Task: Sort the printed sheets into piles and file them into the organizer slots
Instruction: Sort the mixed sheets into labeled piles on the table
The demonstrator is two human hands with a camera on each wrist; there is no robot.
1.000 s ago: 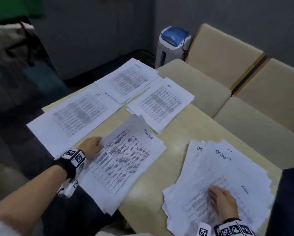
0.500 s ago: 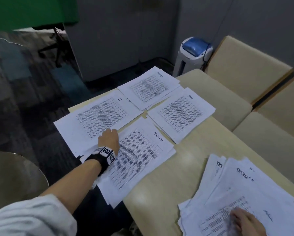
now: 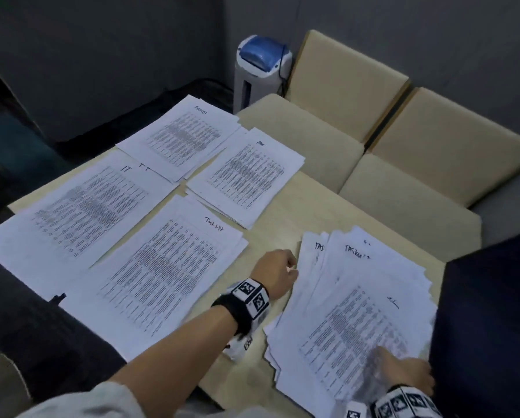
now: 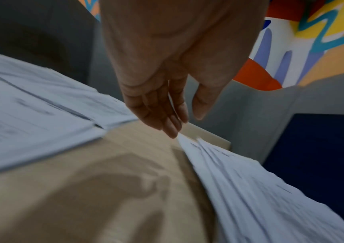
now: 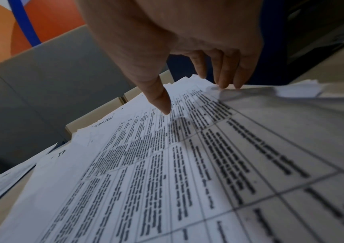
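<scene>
1. The left hand [image 3: 275, 271] is now reaching across the bare tabletop [image 3: 282, 227] to the left edge of the unsorted heap [image 3: 373, 297]; a second ago it was resting on the pile marked "Task List" [image 3: 162, 267], and half a second ago it was up by the "IT" pile [image 3: 80, 212].
2. In the left wrist view its fingers [image 4: 173, 126] are lying straight and close together, with the thumb set a little apart; the tips are touching the near corner of the fanned sheets and are pinching nothing yet.
3. The right hand [image 3: 403, 369] is pressing down on the top sheet at the near end of the heap, as it was before. Its fingers [image 5: 227, 78] are loosely spread, the thumb tip and fingertips resting on the paper without curling round it.
4. Four sorted piles are lying on the left half of the tabletop: the two named, one at the far end [image 3: 183, 137] and one just to its right [image 3: 246, 173].
5. The heap is looking thick, so sorting is probably far from finished, and no organizer is showing clearly in any view; filing has likely not started.
6. The left hand is likely about to peel off the next sheet, and the loose fan could slide if the right hand lifts.
</scene>
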